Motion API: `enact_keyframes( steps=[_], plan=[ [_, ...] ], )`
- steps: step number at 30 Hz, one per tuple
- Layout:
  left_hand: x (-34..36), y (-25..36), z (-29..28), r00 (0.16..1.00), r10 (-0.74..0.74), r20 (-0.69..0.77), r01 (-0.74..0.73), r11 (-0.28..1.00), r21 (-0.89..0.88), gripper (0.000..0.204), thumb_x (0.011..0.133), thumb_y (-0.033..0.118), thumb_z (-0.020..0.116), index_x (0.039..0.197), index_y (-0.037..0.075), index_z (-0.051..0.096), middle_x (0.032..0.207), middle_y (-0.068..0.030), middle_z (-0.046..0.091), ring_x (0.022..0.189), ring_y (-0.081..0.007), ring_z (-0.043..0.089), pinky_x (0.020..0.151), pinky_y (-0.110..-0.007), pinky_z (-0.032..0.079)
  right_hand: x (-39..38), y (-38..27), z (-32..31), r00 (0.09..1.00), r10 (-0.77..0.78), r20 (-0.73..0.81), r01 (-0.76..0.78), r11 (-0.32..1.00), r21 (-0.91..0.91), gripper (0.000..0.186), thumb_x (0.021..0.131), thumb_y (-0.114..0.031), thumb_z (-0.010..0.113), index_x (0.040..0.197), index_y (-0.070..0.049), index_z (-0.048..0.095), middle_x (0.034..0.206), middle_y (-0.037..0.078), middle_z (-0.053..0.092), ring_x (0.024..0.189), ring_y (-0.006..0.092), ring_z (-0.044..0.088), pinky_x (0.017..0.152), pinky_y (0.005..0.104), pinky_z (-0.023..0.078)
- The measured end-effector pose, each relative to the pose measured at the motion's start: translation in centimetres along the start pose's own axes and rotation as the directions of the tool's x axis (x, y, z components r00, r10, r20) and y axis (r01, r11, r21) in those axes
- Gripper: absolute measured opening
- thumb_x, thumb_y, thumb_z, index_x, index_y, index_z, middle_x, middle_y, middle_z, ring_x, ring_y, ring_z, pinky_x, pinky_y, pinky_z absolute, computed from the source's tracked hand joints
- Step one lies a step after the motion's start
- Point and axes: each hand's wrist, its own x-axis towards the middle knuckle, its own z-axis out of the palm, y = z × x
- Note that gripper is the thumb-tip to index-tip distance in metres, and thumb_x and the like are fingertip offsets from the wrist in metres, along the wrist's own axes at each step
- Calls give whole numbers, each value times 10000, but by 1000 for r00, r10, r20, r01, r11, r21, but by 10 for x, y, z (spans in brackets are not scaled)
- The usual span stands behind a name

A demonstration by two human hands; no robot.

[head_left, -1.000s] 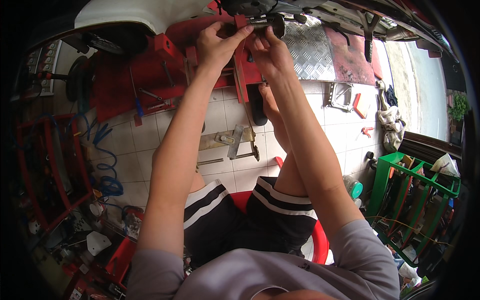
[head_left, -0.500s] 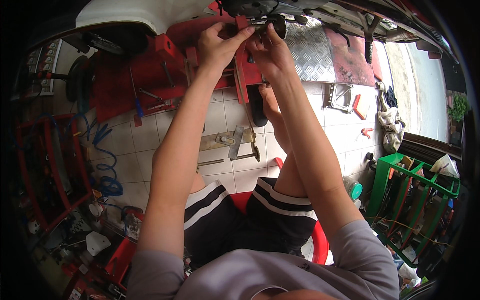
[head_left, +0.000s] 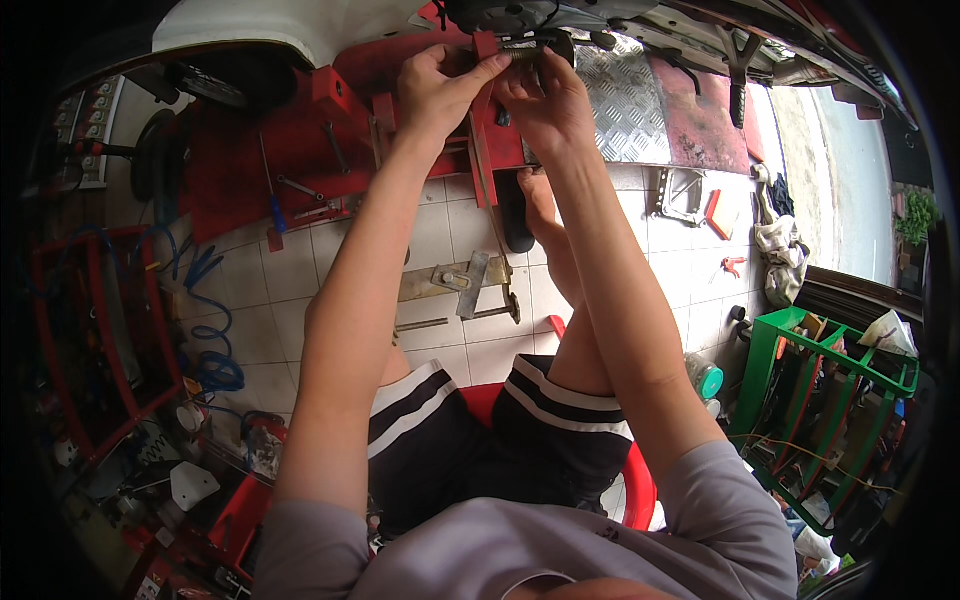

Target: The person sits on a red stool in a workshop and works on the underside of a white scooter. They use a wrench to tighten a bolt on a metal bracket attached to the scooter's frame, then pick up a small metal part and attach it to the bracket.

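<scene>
My left hand (head_left: 435,95) is closed at the top of an upright red metal bar (head_left: 484,42), its thumb pressed beside a spring or threaded rod (head_left: 522,54) that sticks out rightward. My right hand (head_left: 550,110) has its fingers curled on that rod, near a dark round end piece (head_left: 560,43) partly hidden behind the fingertips. The bar belongs to a red metal fixture (head_left: 483,185) on a red lift platform (head_left: 230,190), under the dark underside of a scooter (head_left: 500,15).
Wrenches (head_left: 300,188) and a screwdriver (head_left: 277,210) lie on the platform beside a treadplate (head_left: 620,110). A metal fixture (head_left: 430,285) lies on the tiles. A blue coiled hose (head_left: 220,375) and red rack (head_left: 60,340) are left; a green rack (head_left: 760,370) is right.
My right hand has shifted slightly to the right and turned a little at the rod. My left hand stays in nearly the same place.
</scene>
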Motion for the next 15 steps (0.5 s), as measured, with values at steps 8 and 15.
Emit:
enact_keyframes(
  steps=[8, 15],
  plan=[
    [-1, 4, -1, 1000, -22, 9, 22, 1000, -1, 396, 742, 351, 860, 852, -8, 733, 774, -62, 727, 700, -109, 657, 674, -264, 529, 5, 2, 0, 1000, -27, 5, 27, 995, -100, 173, 952, -114, 609, 1050, 23, 566, 1015, 110, 621, 1027, 234, 590, 996, 375, 463],
    [-2, 8, -1, 1000, -24, 17, 23, 1000, 21, 399, 744, 354, 858, 858, -8, 733, 772, -63, 724, 699, -116, 657, 676, -268, 530, 2, -2, -1, 998, -44, 38, 45, 999, -12, 104, 923, -37, 586, 1002, 21, 552, 1009, 111, 614, 1021, 251, 592, 992, 380, 466]
  ],
)
